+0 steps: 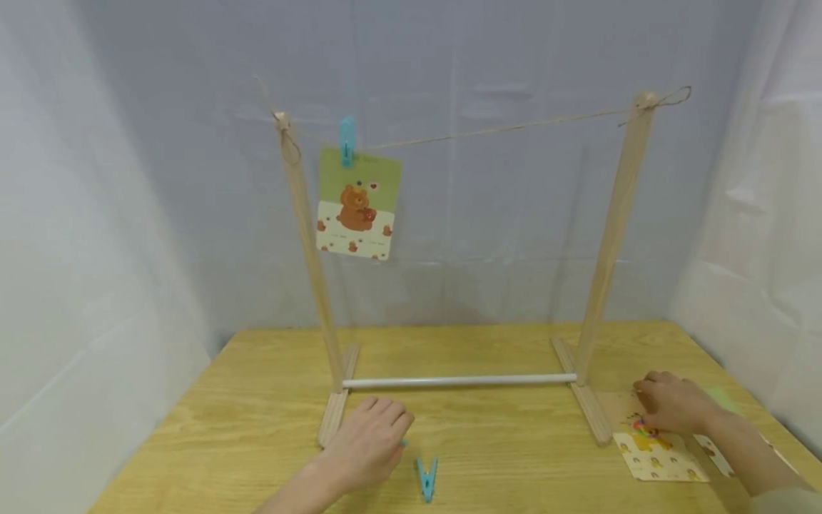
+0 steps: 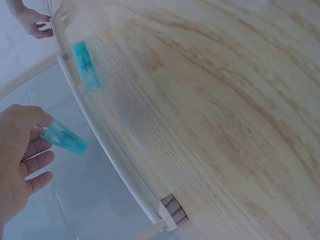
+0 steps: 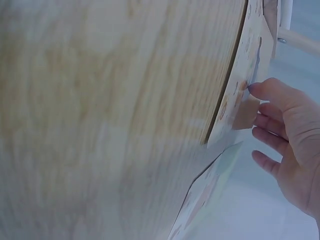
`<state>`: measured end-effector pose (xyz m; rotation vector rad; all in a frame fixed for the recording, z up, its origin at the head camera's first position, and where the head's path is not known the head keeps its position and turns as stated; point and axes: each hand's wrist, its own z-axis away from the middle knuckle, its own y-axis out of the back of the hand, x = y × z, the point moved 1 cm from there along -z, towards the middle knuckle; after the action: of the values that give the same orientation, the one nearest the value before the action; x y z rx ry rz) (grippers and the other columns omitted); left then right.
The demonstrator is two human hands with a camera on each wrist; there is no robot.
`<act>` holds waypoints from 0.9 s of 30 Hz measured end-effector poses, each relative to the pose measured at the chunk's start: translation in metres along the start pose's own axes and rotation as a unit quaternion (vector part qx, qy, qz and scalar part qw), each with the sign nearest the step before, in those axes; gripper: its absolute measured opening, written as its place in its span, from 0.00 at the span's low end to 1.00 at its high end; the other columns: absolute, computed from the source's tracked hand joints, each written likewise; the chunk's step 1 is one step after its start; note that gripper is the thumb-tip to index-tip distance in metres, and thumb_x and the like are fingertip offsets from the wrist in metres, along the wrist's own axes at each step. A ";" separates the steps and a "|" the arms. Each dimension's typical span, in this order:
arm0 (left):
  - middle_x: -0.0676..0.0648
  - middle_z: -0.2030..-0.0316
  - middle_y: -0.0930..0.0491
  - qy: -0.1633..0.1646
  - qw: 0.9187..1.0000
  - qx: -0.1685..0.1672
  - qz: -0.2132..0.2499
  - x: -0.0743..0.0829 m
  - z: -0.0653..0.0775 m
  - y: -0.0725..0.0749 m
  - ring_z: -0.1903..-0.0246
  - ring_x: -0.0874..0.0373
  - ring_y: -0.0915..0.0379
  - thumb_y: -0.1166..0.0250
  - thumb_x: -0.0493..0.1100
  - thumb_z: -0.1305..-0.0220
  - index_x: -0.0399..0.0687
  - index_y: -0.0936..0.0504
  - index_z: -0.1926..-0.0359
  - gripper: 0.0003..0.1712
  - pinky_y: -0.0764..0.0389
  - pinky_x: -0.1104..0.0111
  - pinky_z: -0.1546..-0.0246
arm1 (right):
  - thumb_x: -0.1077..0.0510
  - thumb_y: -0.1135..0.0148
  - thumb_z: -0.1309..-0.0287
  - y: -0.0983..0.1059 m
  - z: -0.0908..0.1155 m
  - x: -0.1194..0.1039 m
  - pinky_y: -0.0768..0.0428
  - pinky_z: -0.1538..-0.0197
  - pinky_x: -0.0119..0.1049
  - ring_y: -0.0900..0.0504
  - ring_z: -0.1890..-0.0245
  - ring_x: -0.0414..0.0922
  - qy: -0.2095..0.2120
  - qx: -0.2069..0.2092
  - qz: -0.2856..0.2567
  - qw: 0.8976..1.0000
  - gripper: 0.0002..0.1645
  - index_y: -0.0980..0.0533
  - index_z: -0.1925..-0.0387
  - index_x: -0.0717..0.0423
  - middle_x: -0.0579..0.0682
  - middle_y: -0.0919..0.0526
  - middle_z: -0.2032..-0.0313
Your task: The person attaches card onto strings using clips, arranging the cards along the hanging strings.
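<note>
My left hand (image 1: pixel 369 439) is low over the table near the rack's left foot. In the left wrist view it pinches a light-blue clothespin (image 2: pixel 65 138) between thumb and forefinger, the other fingers spread below. Another blue clothespin (image 1: pixel 427 480) lies on the table just right of that hand. At the right, my right hand (image 1: pixel 677 403) is over a picture card (image 1: pixel 661 458) with small printed figures on a cream lower half. In the right wrist view its thumb tip meets the card's surface, and the other fingers are loosely bent by the edge.
A wooden rack (image 1: pixel 619 214) with a white crossbar (image 1: pixel 459 382) stands on the table. From its string (image 1: pixel 488 130) hangs a bear card (image 1: pixel 356 207), held by a blue clothespin (image 1: pixel 347 143). A green-topped card (image 1: pixel 724 401) lies partly under the right forearm.
</note>
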<state>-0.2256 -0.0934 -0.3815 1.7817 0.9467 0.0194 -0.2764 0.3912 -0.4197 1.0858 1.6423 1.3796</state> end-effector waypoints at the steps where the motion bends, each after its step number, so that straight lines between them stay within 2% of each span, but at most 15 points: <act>1: 0.52 0.64 0.23 0.001 1.000 -0.002 0.001 0.000 0.000 0.000 0.63 0.58 0.27 0.28 0.46 0.56 0.45 0.21 0.60 0.20 0.27 0.67 0.61 | 0.50 0.30 0.60 0.000 0.000 0.000 0.26 0.63 0.60 0.25 0.60 0.62 0.001 0.003 0.005 1.000 0.29 0.23 0.57 0.66 0.61 0.23 0.60; 6: 0.52 0.64 0.23 0.002 1.000 -0.008 0.002 0.002 0.001 0.001 0.62 0.58 0.28 0.28 0.46 0.55 0.45 0.21 0.60 0.20 0.27 0.67 0.61 | 0.51 0.29 0.61 0.002 0.000 -0.001 0.25 0.63 0.59 0.24 0.62 0.61 0.006 0.023 0.020 1.000 0.27 0.22 0.60 0.65 0.60 0.24 0.62; 13: 0.51 0.64 0.23 0.005 1.000 -0.006 0.009 0.003 0.003 0.002 0.62 0.58 0.28 0.28 0.46 0.55 0.44 0.21 0.59 0.20 0.27 0.67 0.61 | 0.48 0.28 0.62 0.005 0.002 -0.001 0.28 0.63 0.60 0.24 0.62 0.60 0.000 0.038 0.035 0.999 0.28 0.23 0.60 0.61 0.59 0.23 0.62; 18: 0.51 0.64 0.23 0.005 1.000 0.003 0.012 0.002 0.004 0.002 0.63 0.58 0.28 0.28 0.44 0.56 0.44 0.21 0.60 0.20 0.26 0.67 0.61 | 0.48 0.28 0.61 0.009 0.004 -0.001 0.27 0.67 0.52 0.25 0.68 0.51 0.007 0.048 0.040 0.998 0.26 0.23 0.61 0.58 0.51 0.25 0.66; 21: 0.51 0.65 0.23 0.003 1.000 0.010 0.011 0.003 0.005 0.001 0.63 0.58 0.28 0.28 0.44 0.57 0.44 0.21 0.60 0.20 0.26 0.67 0.61 | 0.55 0.28 0.60 0.011 0.003 0.000 0.28 0.72 0.44 0.28 0.73 0.45 0.025 0.068 0.045 0.996 0.19 0.23 0.64 0.58 0.47 0.27 0.71; 23: 0.51 0.65 0.23 0.002 1.000 0.013 0.009 0.003 0.005 0.001 0.63 0.58 0.27 0.28 0.44 0.57 0.44 0.21 0.60 0.20 0.26 0.68 0.61 | 0.61 0.29 0.60 0.013 0.004 0.000 0.29 0.74 0.42 0.31 0.75 0.42 0.039 0.086 0.052 0.994 0.14 0.22 0.67 0.57 0.44 0.29 0.73; 27: 0.51 0.65 0.23 0.003 1.000 0.022 0.005 0.004 0.005 0.001 0.64 0.58 0.27 0.29 0.44 0.57 0.44 0.21 0.61 0.19 0.26 0.67 0.62 | 0.73 0.34 0.61 0.018 0.005 0.000 0.26 0.69 0.50 0.27 0.72 0.47 0.040 0.099 0.047 0.993 0.14 0.22 0.69 0.58 0.45 0.28 0.73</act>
<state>-0.2204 -0.0953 -0.3848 1.8287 0.9486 0.0099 -0.2688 0.3947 -0.4027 1.2489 1.8375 1.3566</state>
